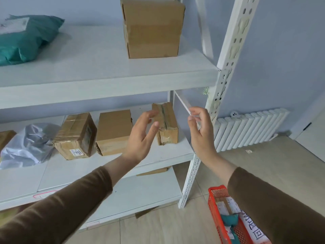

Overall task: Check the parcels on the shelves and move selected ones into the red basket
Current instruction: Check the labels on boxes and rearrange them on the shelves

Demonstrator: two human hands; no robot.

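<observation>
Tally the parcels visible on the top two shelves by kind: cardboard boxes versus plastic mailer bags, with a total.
Cardboard boxes: 5, namely the large box on the upper shelf, then the taped box, plain box, crushed box and a box cut off at the left edge on the shelf below.
Plastic mailer bags: 2, namely the green bag and grey bag.
Total: 7

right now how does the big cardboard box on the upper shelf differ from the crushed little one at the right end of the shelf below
The big brown cardboard box on the upper shelf is much larger, with flat, square sides. The small crushed cardboard box is dented and torn along its taped seam. The big one stands alone; the small one ends a row of boxes. Both are brown cardboard.
</observation>
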